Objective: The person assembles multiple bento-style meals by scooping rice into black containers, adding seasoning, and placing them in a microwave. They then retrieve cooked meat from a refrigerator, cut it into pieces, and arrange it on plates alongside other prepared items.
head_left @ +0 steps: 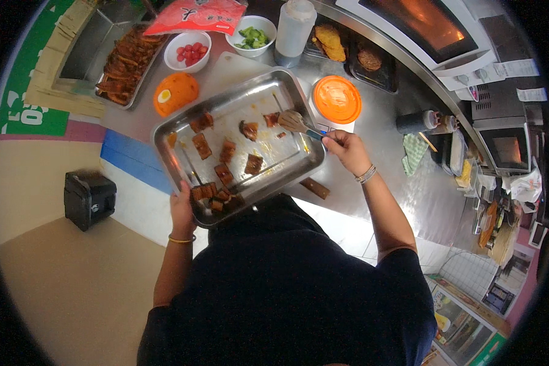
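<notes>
My left hand point(182, 207) grips the lower left rim of a large steel tray point(274, 176), which is tilted. Several browned, glazed meat pieces point(202, 145) lie scattered in it, some bunched in the near left corner. Between the fingers of my right hand point(345, 148) is the handle of a pair of tongs point(294, 122); their pale tips touch or lie close to a piece of meat point(271, 120) near the tray's right side. An orange round lid point(337, 99) is just beyond the right hand, on a white base.
Left of the tray are an orange bowl point(176, 94) with an egg half and a long tray of browned food point(128, 68). Behind stand bowls of tomatoes point(192, 52) and green vegetables point(251, 36), and a squeeze bottle point(294, 34). A brown handle point(315, 188) pokes out near the counter's front edge.
</notes>
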`<state>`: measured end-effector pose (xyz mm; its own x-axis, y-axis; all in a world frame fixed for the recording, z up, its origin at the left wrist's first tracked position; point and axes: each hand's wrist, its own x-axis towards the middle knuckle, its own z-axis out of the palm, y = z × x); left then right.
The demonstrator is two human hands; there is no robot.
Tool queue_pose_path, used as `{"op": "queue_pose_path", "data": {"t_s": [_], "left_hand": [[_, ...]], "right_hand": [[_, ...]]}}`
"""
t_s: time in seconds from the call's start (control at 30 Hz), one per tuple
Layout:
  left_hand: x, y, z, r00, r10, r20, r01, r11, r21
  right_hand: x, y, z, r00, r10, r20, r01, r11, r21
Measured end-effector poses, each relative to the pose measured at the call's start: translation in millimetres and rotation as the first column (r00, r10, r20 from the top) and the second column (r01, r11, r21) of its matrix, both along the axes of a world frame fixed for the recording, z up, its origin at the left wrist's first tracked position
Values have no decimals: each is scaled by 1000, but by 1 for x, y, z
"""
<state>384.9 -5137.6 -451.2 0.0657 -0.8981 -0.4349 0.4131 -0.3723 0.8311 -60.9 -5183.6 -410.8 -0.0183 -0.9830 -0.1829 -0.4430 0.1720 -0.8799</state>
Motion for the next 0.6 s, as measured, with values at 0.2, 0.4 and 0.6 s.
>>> {"op": "queue_pose_path", "data": {"t_s": [0.2, 0.4, 0.6], "left_hand": [[-18, 7, 10, 997, 74, 11, -74, 997, 2], [-13, 12, 8, 996, 78, 47, -80, 996, 36], [-8, 12, 10, 996, 79, -52, -80, 997, -8]], "right_hand": [[2, 7, -5, 963, -104, 250, 85, 993, 83], [-66, 1, 21, 941, -330, 78, 316, 938, 144], [-104, -19, -9, 884, -318, -343, 294, 948, -122]]}}
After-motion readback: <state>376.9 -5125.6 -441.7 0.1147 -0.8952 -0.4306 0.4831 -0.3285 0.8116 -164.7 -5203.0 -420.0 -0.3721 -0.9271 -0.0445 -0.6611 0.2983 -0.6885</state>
